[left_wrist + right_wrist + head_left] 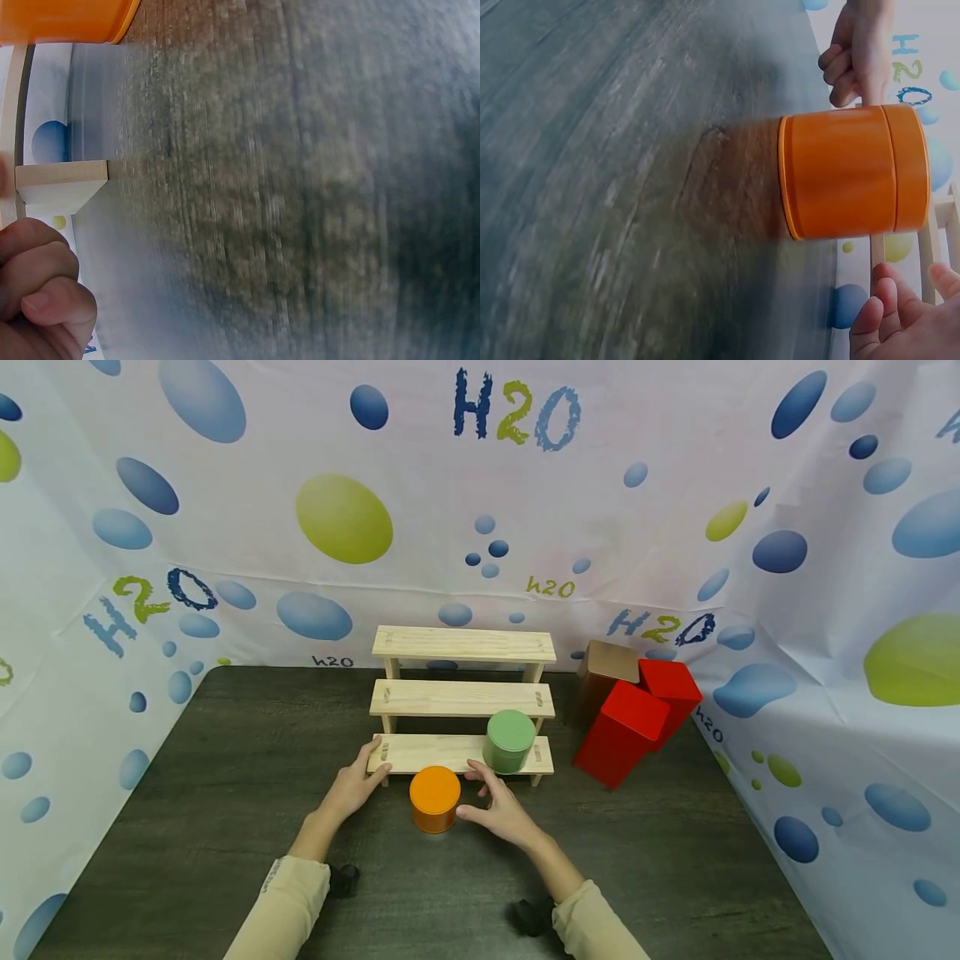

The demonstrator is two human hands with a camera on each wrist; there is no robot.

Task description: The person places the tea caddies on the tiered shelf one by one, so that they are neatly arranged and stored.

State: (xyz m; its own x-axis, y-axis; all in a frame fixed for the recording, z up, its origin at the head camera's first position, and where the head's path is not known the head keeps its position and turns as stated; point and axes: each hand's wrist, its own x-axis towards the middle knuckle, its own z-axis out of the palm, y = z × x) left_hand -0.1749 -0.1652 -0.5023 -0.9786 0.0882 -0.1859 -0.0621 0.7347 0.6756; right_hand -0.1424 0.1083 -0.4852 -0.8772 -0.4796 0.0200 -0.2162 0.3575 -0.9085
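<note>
Reaching forward from the bottom of the head view, two arms in cream sleeves stretch over a dark wood-grain table point(225, 827). At the centre of the frame stands a round orange tin with a lid point(434, 798), upright on the table, just in front of the lowest step of a small three-step pale wooden shelf point(461, 697).

The left hand point(358, 782) lies left of the orange tin, apart from it. Its fingertips touch the left end of the lowest step. In the left wrist view its fingers point(41, 289) show curled at the lower left of the frame, beside the shelf's wooden foot point(61, 184), but the pictures do not make clear whether the hand grips the step or only rests against it.

The right hand point(498, 807) sits just right of the orange tin, released, with fingers and thumb spread in a loose curve toward the tin. In the right wrist view, a small gap shows between its fingertips point(889, 319) at the lower right of the frame and the tin's side point(851, 172), so it holds nothing.

A round sage-green tin with a lid point(510, 741) stands upright on the right part of the lowest step, just beyond the right hand. At the right of the head view, near the table's back edge, two tall red rectangular tins point(637, 720) lean close together, with a brown rectangular tin point(606, 670) just behind them. A white backdrop printed with blue and green bubbles point(345, 518) surrounds the table.
</note>
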